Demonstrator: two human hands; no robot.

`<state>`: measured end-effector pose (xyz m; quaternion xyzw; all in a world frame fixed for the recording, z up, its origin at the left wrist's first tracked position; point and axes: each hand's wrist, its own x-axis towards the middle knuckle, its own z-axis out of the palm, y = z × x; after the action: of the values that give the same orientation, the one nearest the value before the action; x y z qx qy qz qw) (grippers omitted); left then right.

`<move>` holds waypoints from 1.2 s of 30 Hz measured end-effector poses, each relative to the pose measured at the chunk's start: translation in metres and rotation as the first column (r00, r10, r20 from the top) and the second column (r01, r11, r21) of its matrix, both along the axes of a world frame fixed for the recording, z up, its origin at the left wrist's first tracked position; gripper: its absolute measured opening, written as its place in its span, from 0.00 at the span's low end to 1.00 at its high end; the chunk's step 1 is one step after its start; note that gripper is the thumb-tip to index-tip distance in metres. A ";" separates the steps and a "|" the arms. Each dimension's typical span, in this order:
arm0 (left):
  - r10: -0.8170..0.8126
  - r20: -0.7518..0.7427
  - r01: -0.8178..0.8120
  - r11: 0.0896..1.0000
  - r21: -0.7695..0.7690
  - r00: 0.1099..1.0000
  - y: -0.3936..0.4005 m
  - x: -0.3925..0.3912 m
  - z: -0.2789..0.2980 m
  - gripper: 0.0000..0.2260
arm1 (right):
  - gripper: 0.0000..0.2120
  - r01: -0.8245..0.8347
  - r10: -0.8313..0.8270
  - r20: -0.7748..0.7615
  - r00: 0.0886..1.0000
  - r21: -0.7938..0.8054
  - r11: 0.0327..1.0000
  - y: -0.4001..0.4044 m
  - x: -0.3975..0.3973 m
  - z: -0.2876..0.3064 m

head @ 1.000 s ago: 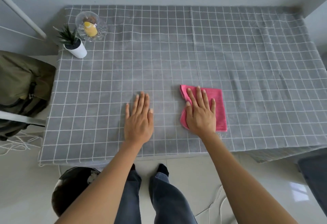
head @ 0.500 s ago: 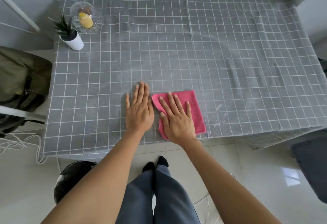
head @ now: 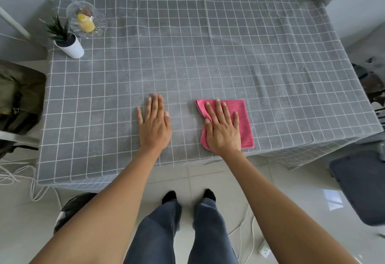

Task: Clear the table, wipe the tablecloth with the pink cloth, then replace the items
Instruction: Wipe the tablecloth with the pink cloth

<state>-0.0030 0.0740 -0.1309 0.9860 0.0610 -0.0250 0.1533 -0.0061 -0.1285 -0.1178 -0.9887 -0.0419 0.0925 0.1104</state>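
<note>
Hands lie flat near the tabletop's near edge: I see my right hand (head: 223, 130) spread palm-down on the pink cloth (head: 242, 117), pressing rather than clasping it, grip fully open. My left hand (head: 154, 127) rests open on the bare grey tablecloth (head: 208, 55), holding nothing. At the far left corner stand a potted plant (head: 69, 43) and a glass dish (head: 87, 23).

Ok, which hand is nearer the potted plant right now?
Left. The left hand lies flat on the tablecloth, nearer the potted plant at the far-left corner; the right hand presses the pink cloth, farther away.
</note>
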 end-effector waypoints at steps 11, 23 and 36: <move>-0.002 -0.010 0.002 1.000 -0.002 1.000 -0.082 -0.020 0.007 0.25 | 0.25 -0.180 0.179 0.022 0.984 0.031 0.983 -0.025 0.001 -0.004; 0.012 -0.006 -0.012 1.000 0.005 1.000 -0.084 -0.021 0.009 0.24 | 0.24 0.293 -0.292 -0.028 0.956 0.029 0.956 -0.114 0.024 0.000; 0.016 0.001 -0.016 1.000 0.010 1.000 -0.084 -0.021 0.009 0.26 | 0.24 -0.246 0.244 0.043 0.969 0.065 0.967 -0.064 -0.003 -0.002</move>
<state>-0.0243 -0.0104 -0.1220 0.9862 0.0690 -0.0230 0.1488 -0.0090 -0.1927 -0.1197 -0.9729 -0.1690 0.0869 0.1319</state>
